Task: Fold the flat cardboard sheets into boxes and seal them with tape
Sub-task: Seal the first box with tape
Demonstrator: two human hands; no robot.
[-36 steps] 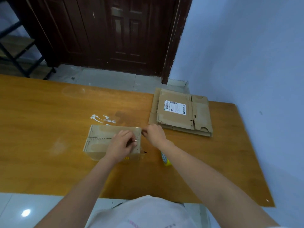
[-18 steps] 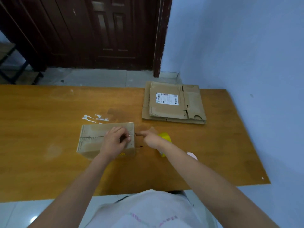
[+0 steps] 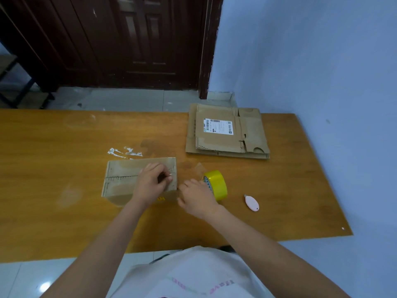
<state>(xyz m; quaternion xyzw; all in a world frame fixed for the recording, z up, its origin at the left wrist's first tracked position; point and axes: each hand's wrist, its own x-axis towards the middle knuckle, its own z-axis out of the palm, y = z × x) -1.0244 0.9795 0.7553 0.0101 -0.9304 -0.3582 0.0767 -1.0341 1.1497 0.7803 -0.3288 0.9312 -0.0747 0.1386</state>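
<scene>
I saw the folded box [image 3: 129, 179] sitting on the wooden table [image 3: 53, 211], left of centre. My left hand [image 3: 150, 183] rested on the box's right end, fingers curled and pinching something small on top; I couldn't make out what. Just off the box's right edge, my right hand [image 3: 197, 196] lay with fingers bent toward the box corner; whether it gripped anything I couldn't tell. It hid part of the yellow tape roll [image 3: 217, 184] touching it. Further right lay a small pink cutter [image 3: 251, 203], and behind, flat cardboard sheets [image 3: 227, 132] were stacked.
</scene>
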